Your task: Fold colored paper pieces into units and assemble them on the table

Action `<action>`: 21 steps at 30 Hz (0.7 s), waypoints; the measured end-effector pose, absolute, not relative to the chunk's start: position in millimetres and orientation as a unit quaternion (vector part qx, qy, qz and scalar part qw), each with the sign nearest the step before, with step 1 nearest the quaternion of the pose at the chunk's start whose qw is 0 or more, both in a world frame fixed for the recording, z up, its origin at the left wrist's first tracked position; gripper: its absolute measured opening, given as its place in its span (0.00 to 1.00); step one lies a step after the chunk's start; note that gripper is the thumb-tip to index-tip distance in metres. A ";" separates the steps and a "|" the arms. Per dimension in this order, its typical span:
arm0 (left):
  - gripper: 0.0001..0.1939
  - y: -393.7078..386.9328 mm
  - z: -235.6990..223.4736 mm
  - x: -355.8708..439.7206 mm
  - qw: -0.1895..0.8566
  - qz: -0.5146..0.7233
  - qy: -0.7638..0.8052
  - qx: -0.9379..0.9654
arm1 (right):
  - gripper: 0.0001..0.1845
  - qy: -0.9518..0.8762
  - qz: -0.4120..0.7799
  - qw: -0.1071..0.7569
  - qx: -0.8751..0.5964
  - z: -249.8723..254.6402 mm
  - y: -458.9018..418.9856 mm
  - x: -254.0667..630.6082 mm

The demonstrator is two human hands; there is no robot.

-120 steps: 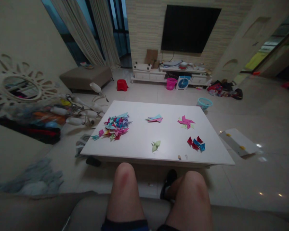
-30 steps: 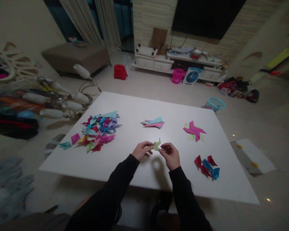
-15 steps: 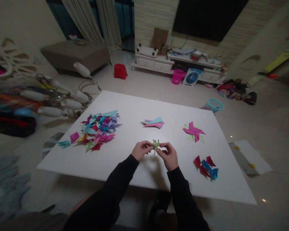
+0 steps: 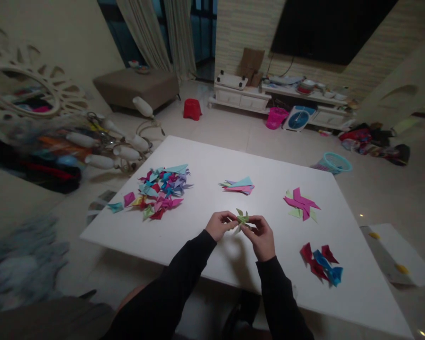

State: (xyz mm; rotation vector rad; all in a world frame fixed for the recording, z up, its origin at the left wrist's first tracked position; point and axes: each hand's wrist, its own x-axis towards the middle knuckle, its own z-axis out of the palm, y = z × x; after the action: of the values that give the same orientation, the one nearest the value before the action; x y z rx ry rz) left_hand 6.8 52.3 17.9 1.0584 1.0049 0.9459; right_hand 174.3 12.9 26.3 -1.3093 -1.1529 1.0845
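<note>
Between my two hands, above the white table (image 4: 201, 163), is a light green folded paper piece (image 4: 242, 218) with several pointed tips. My left hand (image 4: 220, 225) pinches its left side between thumb and fingers. On the other side my right hand (image 4: 262, 237) grips it the same way. Just beyond lies a small fan of folded paper strips (image 4: 239, 185) in pink, light blue and purple. A heap of colourful origami pieces (image 4: 163, 189) covers the table's left part. To the right are crossed pink and green folded strips (image 4: 302, 204) and a group of red and blue folded pieces (image 4: 322, 264).
Past the table's far right corner stands a turquoise basket (image 4: 335, 163) on the floor. A lamp with white shades (image 4: 127, 152) is close to the left edge. Farther back are a red stool (image 4: 192, 109), a pink bin (image 4: 276, 118) and a white TV cabinet (image 4: 241, 100).
The camera view has turned left, so everything appears farther right. Both hands still hold the green paper piece, which now sits at a slightly different angle.
</note>
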 end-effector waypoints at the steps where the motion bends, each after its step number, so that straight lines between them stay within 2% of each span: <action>1: 0.18 52.4 18.4 6.8 0.646 0.419 0.442 0.460 | 0.18 -0.479 0.449 0.515 -0.551 26.5 12.7 175.3; 8: 0.20 50.3 21.7 6.2 0.662 0.444 0.434 0.421 | 0.16 -0.488 0.439 0.488 -0.575 22.2 11.9 177.3; 15: 0.19 50.4 19.8 6.6 0.671 0.427 0.442 0.415 | 0.19 -0.483 0.414 0.487 -0.598 27.4 15.1 177.1; 18: 0.17 53.5 16.9 4.3 0.689 0.420 0.447 0.387 | 0.22 -0.466 0.427 0.476 -0.612 28.6 17.7 179.6; 21: 0.11 58.6 12.3 -5.1 0.648 0.426 0.519 0.360 | 0.22 -0.495 0.404 0.430 -0.638 29.7 18.6 182.8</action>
State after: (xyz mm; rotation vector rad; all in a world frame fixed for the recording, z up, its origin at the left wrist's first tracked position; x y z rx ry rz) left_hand -5.1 58.6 12.3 0.8183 1.1802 0.9679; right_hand 182.8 18.6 29.7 -1.5917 -1.2359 1.0081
